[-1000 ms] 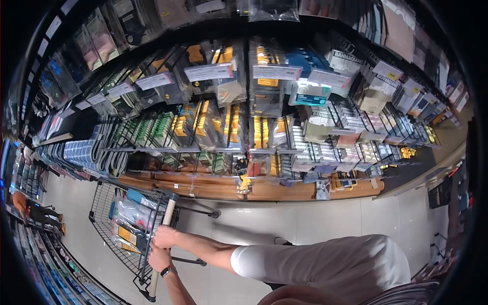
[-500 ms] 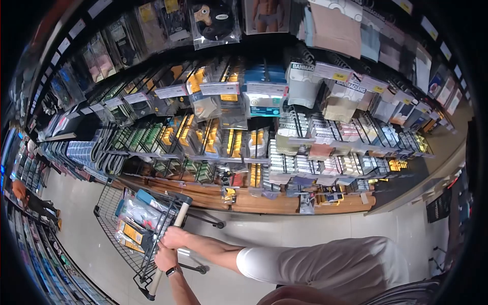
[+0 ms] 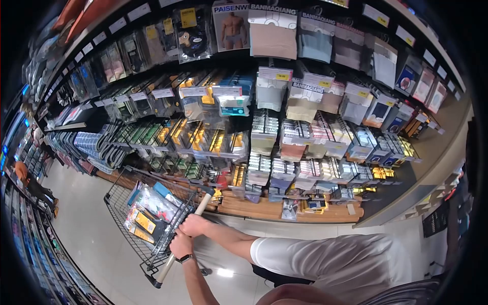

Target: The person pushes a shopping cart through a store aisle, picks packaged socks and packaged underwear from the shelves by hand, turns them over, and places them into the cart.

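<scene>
My left hand (image 3: 181,245), with a dark watch (image 3: 185,257) on its wrist, is closed around the pale handle (image 3: 168,268) of a shopping cart. Right beside it, nearer the shelves, my right hand (image 3: 194,225) grips the same bar. The black wire cart (image 3: 122,223) extends to the left of my hands. Inside lie packages with yellow-and-black labels (image 3: 146,222), a clear plastic-wrapped pack (image 3: 155,202) and something blue (image 3: 164,191) near the far side. What exactly the wrapped packs contain I cannot tell.
A tall shelf unit holds hanging packs of underwear (image 3: 273,35) and boxed socks (image 3: 264,131). Folded checked textiles (image 3: 96,142) lie at its left end. A person in orange (image 3: 21,173) stands far left, beside another rack (image 3: 35,244). Pale floor tiles (image 3: 86,218) run between.
The cart and both hands have shifted right in the view, with both hands still on the handle. The view has tilted up, and the right-hand part of the shelves has slid left.
</scene>
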The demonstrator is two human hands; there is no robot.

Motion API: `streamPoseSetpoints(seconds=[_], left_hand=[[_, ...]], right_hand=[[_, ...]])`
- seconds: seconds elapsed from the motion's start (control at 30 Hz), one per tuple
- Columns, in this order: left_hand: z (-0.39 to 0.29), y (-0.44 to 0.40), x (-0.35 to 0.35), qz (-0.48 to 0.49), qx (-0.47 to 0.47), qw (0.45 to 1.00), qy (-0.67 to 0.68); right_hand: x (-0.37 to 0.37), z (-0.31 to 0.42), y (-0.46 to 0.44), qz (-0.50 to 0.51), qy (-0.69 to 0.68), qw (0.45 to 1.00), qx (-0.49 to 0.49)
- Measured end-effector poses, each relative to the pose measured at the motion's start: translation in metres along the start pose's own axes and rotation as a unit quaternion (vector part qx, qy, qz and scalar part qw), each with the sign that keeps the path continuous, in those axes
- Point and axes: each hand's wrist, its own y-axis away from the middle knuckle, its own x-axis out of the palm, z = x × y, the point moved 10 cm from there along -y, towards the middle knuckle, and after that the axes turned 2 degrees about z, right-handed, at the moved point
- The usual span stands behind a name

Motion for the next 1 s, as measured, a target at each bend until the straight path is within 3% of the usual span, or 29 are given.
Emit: streamPoseSetpoints(seconds=[0.4, 1.0], left_hand=[[-0.111, 0.106, -0.048, 0.075, 0.018, 0.994, 0.079], [-0.264, 0.220, -0.106, 0.139, 0.019, 0.982, 0.123]], right_hand=[[-0.018, -0.006, 0.157, 0.096, 0.014, 0.995, 0.038], [-0.046, -0.035, 0.347, 0.093, 0.017, 0.995, 0.036]])
